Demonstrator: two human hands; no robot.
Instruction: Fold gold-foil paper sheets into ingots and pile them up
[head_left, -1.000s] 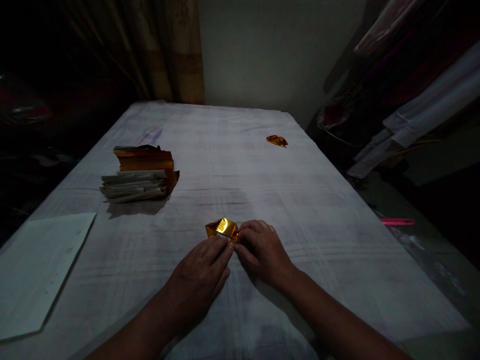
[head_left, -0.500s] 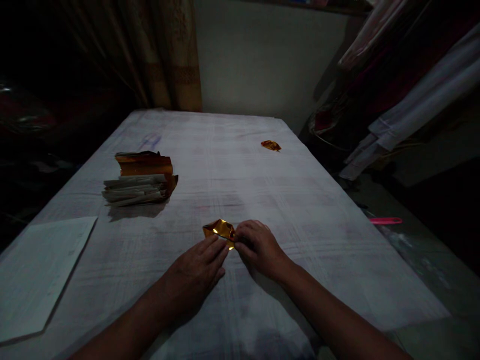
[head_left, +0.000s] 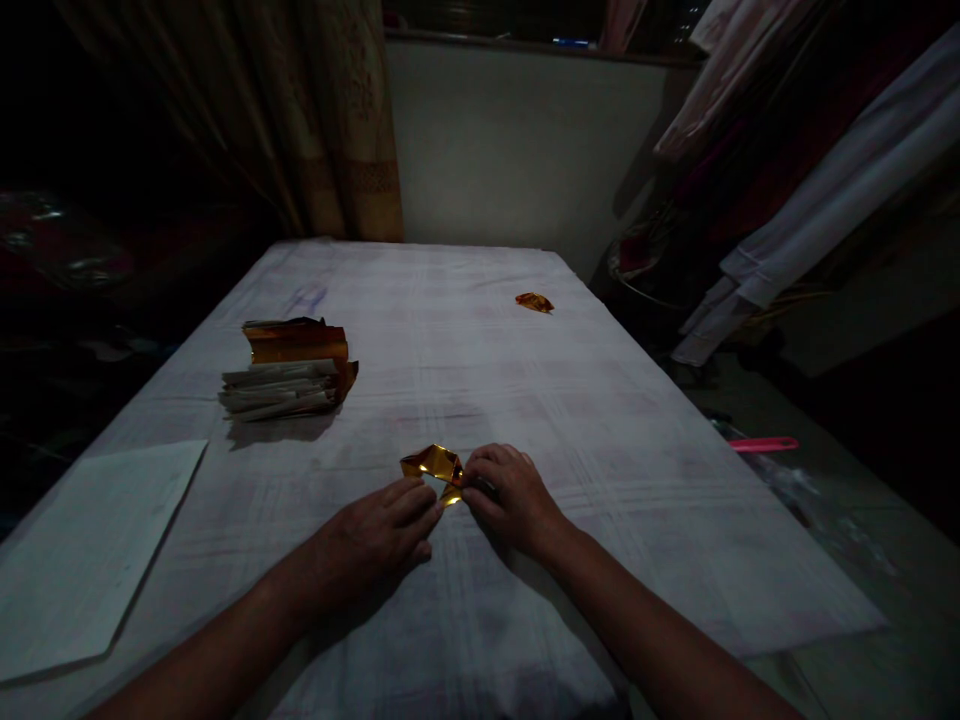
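A small piece of folded gold foil paper (head_left: 435, 462) lies on the cloth-covered table between my hands, its pale inner side showing in a gap at the middle. My right hand (head_left: 510, 495) pinches its right end between thumb and fingers. On the near left edge rests my left hand (head_left: 382, 530), fingers together and bent over the paper; its thumb side faces the right hand. The fingertips hide part of the near edge.
A stack of gold foil sheets (head_left: 289, 385) stands at the left, and a white sheet or board (head_left: 97, 550) lies at the near left. A folded gold piece (head_left: 535, 302) sits at the far right. Clothes (head_left: 795, 200) hang beyond the table's right edge.
My left hand has drifted a little left and down, and more of the foil paper's pale inside shows. The right hand keeps its pinch. The view has tilted up slightly.
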